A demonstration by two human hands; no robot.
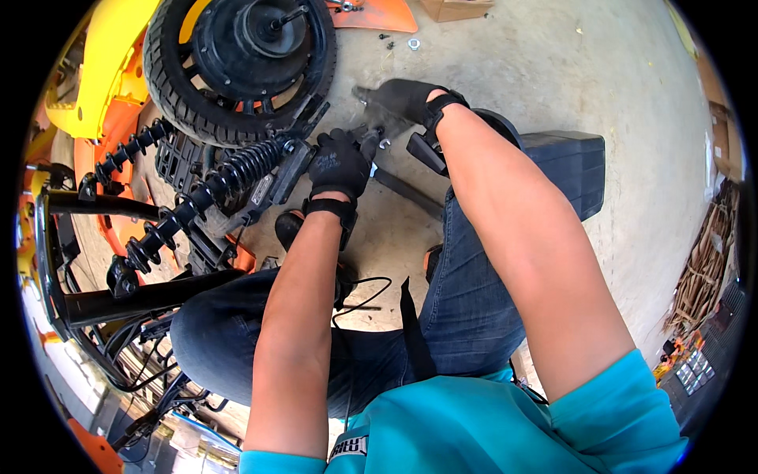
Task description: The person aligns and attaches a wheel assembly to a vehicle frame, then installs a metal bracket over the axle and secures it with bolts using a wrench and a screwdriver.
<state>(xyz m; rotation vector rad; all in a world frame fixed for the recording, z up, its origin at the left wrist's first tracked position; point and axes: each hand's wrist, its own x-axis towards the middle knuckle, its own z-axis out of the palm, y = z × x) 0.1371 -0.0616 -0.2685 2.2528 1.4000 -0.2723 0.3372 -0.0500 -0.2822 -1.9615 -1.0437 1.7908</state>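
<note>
Reaching out over a concrete floor (pixel 632 197), two black-gloved hands work close together beside one wheel (pixel 229 75), whose hub face shows to the camera. The left hand (pixel 339 162) has its fingers bent, at the end of the spring assembly; I cannot tell what they pinch. The right hand (pixel 403 101), just beyond it and slightly to the right, is blurred; its fingers point left and seem bunched together, with one metal glint at their tips, and its grip cannot be told.

One small bright metal piece (pixel 384 144) sits between the hands, just right of the left fingers; its axis is too small to read. One dark bar (pixel 407 193) starts beside the left hand and slants down to the right, toward the person's right leg.

Two coil-spring shock absorbers show. The nearer one (pixel 205 193) has its long axis running from lower left to upper right, its upper end near the left hand; the farther one (pixel 130 154) slants the same way. Beyond the hands lie at least two small dark bolts (pixel 387 39) and one pale nut-like piece (pixel 414 44).
</note>
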